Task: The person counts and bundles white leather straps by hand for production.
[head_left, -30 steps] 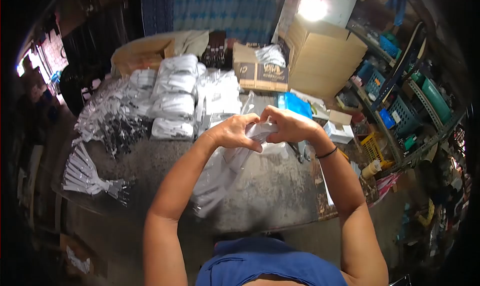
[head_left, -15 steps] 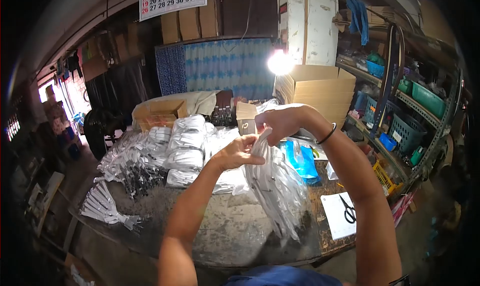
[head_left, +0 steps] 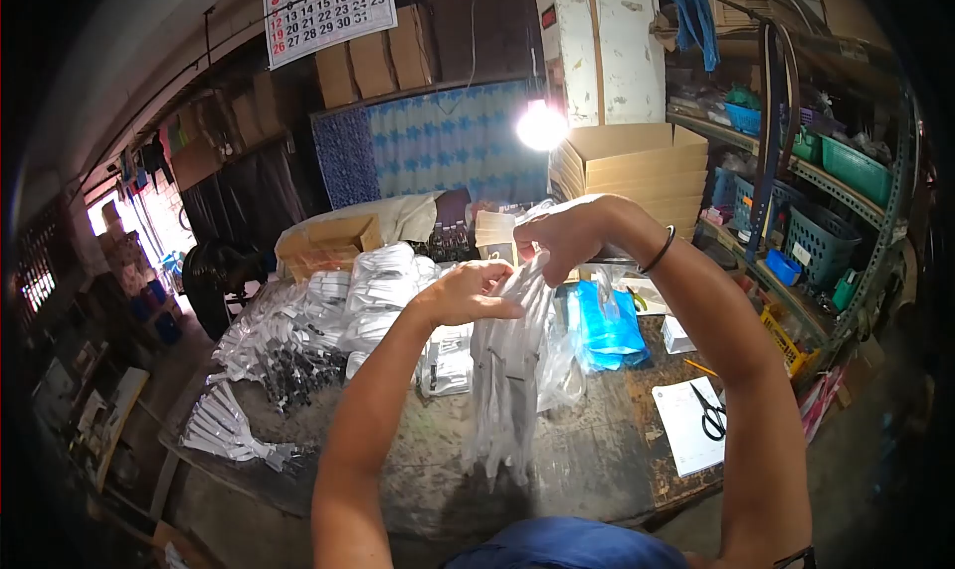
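Above the table hangs a bundle of long white strips with clear plastic (head_left: 509, 360), its lower ends loose. My right hand (head_left: 577, 233) is closed in a pinch on its top end. At the bundle's upper left side, the thumb and fingers of my left hand (head_left: 466, 295) are closed around its edge. Wrapped stacks of similar white strips (head_left: 383, 276) are piled behind my left hand. Farther left lies a loose heap of strips with dark ends (head_left: 284, 345), and a fanned bunch of strips (head_left: 227, 420) rests near the table's left edge.
On the right of the table (head_left: 398, 460) are a blue plastic bag (head_left: 609, 330), a paper sheet (head_left: 681, 450) and black scissors (head_left: 710, 412). Cardboard boxes (head_left: 637, 176) stand behind. A lit bulb (head_left: 541, 126) hangs above, and a shelf with baskets (head_left: 821, 241) is at right.
The bundle has swung from slanting rightward to hanging nearly straight down, its lower ends shifting left. Both hands keep their hold near its top. The camera view has tilted slightly.
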Tool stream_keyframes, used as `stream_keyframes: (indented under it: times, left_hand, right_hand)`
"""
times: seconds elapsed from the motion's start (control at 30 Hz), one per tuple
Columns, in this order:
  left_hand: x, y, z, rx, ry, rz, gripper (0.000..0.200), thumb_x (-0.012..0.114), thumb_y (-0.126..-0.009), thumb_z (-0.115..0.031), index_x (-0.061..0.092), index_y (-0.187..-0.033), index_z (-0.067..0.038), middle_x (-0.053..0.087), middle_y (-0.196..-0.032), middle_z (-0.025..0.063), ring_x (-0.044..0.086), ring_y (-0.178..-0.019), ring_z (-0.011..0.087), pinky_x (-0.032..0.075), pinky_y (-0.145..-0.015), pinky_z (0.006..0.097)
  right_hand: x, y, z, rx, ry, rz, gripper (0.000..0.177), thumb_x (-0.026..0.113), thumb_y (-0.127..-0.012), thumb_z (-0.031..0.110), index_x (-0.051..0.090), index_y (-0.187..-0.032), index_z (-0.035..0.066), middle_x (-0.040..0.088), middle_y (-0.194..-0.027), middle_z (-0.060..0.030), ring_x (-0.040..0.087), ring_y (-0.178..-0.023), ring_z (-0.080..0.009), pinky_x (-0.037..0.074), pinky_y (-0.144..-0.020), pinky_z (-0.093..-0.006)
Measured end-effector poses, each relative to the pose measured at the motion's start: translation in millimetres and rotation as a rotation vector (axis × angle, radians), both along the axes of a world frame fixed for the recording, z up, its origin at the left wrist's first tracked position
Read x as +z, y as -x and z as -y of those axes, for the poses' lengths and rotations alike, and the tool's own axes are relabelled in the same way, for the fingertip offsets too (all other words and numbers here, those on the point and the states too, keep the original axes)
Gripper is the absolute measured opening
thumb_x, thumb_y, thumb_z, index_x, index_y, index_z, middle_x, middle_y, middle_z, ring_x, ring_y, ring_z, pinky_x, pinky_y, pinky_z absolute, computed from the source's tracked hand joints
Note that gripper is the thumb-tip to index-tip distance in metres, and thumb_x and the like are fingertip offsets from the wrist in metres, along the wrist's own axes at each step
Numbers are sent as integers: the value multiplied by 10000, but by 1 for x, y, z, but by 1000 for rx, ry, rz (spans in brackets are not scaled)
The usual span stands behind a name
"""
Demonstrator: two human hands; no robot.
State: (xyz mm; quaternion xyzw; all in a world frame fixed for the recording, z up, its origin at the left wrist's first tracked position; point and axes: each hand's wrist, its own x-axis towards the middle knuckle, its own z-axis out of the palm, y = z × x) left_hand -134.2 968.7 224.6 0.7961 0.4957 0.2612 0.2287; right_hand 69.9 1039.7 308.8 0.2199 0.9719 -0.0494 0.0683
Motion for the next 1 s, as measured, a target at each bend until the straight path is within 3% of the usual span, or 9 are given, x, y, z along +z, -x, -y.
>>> stream_keyframes:
  times: [0.2, 0.33, 0.43, 0.5, 0.57, 0.6, 0.77, 0.97, 1.0]
  left_hand:
    - [23, 2, 6, 116, -207, -294, 623, 752, -702, -427, 587, -1121, 4, 658, -893, 120, 623, -838, 202, 483, -765, 334]
    - [24, 8, -1, 48, -58, -251, 691, 750, -690, -471, 571, -1145, 18, 649, -981, 153, 616, -902, 223, 476, -797, 347]
    - [19, 7, -2, 125, -136, -236, 675, 752, -686, -457, 571, -1135, 14, 634, -990, 156, 600, -932, 227, 469, -812, 352]
    - [12, 11, -9, 115, -74, -145, 605, 750, -708, -375, 550, -1141, -4, 605, -1001, 117, 580, -949, 198, 464, -823, 336]
    - [-3, 16, -18, -77, -7, 374, 555, 741, -729, -292, 521, -1162, -24, 561, -968, 53, 554, -941, 153, 445, -821, 304]
    - [-5, 15, -22, -142, 19, 465, 509, 721, -725, -197, 501, -1154, -37, 515, -955, 17, 526, -923, 120, 428, -818, 277]
    - [-1, 1, -27, -86, -78, 475, 412, 681, -702, -145, 502, -1062, -54, 484, -930, 12, 500, -879, 100, 425, -804, 262]
    - [0, -19, -28, -131, -15, 630, 532, 667, -722, -106, 490, -1220, -41, 530, -1006, 9, 524, -899, 107, 443, -807, 273]
    - [-3, -20, -30, -137, -4, 646, 566, 671, -720, -93, 479, -1250, -41, 541, -1023, 11, 528, -908, 107, 445, -816, 275]
  right_hand:
    - [11, 6, 0, 30, 28, -100, 574, 694, -638, 219, 504, -1133, -2, 609, -914, -143, 600, -853, -258, 457, -696, -355]
    - [14, 14, -13, 56, 48, -129, 556, 691, -636, 208, 511, -1119, 1, 612, -882, -145, 605, -832, -260, 456, -676, -355]
    - [16, 16, -13, 25, 39, -135, 548, 688, -632, 213, 517, -1113, 11, 613, -896, -148, 603, -839, -265, 455, -687, -362]
    - [18, 12, -8, 31, 14, -167, 545, 687, -633, 219, 520, -1109, 13, 614, -904, -149, 603, -846, -270, 454, -697, -370]
    - [20, 8, -8, 39, -16, -200, 541, 686, -633, 224, 524, -1105, 15, 615, -912, -151, 603, -854, -274, 453, -707, -379]
    - [21, 6, -11, 66, -8, -240, 549, 687, -632, 229, 524, -1110, 15, 618, -926, -153, 604, -865, -277, 454, -719, -384]
    - [21, 1, -34, 130, 58, -337, 605, 689, -629, 226, 512, -1171, 25, 624, -964, -158, 609, -897, -284, 462, -753, -382]
    - [23, -2, -38, 62, 66, -308, 670, 695, -619, 201, 483, -1225, 10, 625, -965, -151, 606, -906, -263, 467, -778, -372]
    - [15, 1, -51, 129, 179, -428, 660, 697, -621, 194, 477, -1215, 7, 623, -958, -150, 603, -896, -262, 465, -765, -373]
